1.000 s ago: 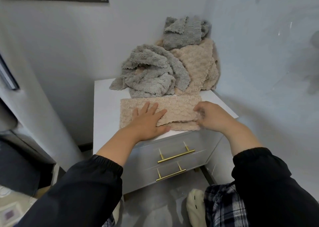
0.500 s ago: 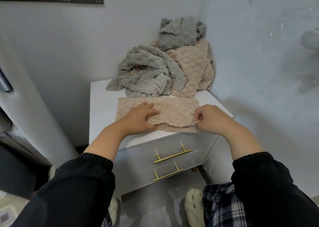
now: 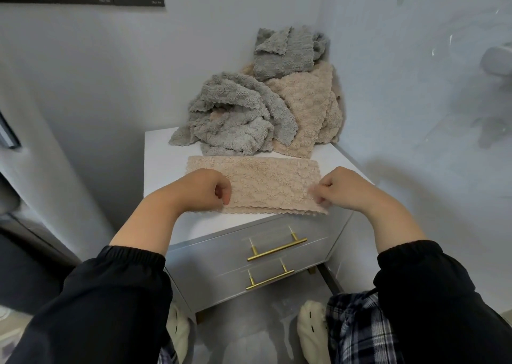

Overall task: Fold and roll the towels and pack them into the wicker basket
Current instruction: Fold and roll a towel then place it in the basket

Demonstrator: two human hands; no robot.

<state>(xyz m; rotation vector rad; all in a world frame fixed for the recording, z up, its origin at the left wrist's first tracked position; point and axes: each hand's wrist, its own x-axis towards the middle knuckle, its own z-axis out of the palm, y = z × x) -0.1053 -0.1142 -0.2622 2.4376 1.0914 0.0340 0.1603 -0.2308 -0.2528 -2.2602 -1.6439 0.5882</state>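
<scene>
Left hand (image 3: 206, 190) and right hand (image 3: 342, 188), both curled closed, pinch the folded beige towel's (image 3: 266, 186) ends. Loose towels (image 3: 249, 120) lie heaped at 12 o'clock on the table (image 3: 163, 167).

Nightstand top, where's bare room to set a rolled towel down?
Free: the white strip on the nightstand top, left of the folded beige towel and towel pile. Crowded: the back right corner, under the pile, and the front, under the towel.

beige towel (image 3: 263, 186): folded strip, flat | towel pile (image 3: 257, 109): grey/beige, crumpled behind, perhaps hiding basket
</scene>
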